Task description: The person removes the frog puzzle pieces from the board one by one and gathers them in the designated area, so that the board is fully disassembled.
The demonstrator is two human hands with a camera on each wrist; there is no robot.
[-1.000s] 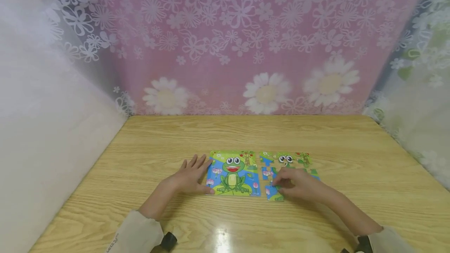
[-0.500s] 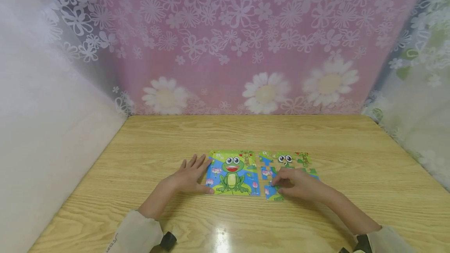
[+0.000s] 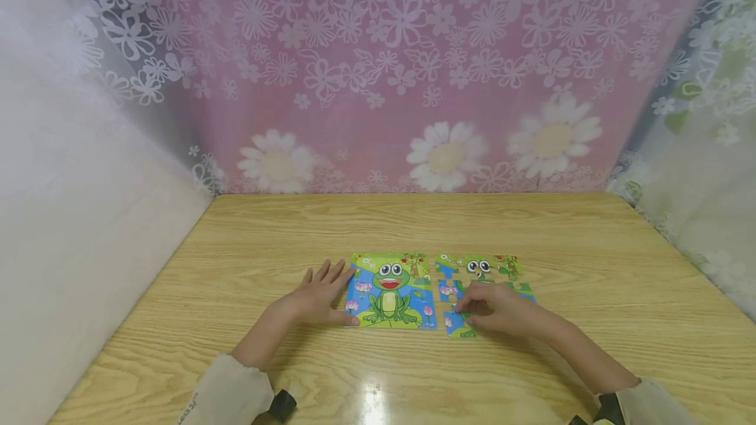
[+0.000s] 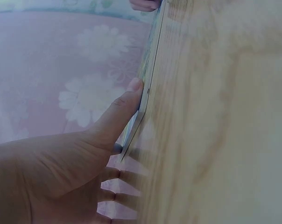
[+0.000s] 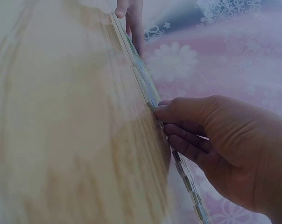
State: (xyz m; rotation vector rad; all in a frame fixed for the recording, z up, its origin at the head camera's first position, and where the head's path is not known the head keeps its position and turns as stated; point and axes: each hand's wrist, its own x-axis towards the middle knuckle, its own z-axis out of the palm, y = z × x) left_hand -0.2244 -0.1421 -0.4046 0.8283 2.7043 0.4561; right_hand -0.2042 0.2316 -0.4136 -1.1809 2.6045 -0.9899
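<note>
A frog picture board (image 3: pixel 390 290) lies flat on the table. My left hand (image 3: pixel 319 297) rests at its left side, fingers spread, thumb on the lower left corner; the left wrist view shows that thumb (image 4: pixel 124 102) along the board's edge. To the right lies a frog jigsaw of loosely spaced pieces (image 3: pixel 480 267). With thumb and curled fingers, my right hand (image 3: pixel 502 307) pinches a puzzle piece (image 3: pixel 457 325) at the jigsaw's lower left corner. In the right wrist view, the thumb (image 5: pixel 169 112) meets a thin piece edge. This hand hides the jigsaw's lower middle and right.
The wood-grain table (image 3: pixel 378 228) extends around both pictures. A pink floral cloth (image 3: pixel 378 84) hangs behind its back edge, with pale cloth (image 3: pixel 118 182) along the left side and more on the right. A bright reflection lies near the front.
</note>
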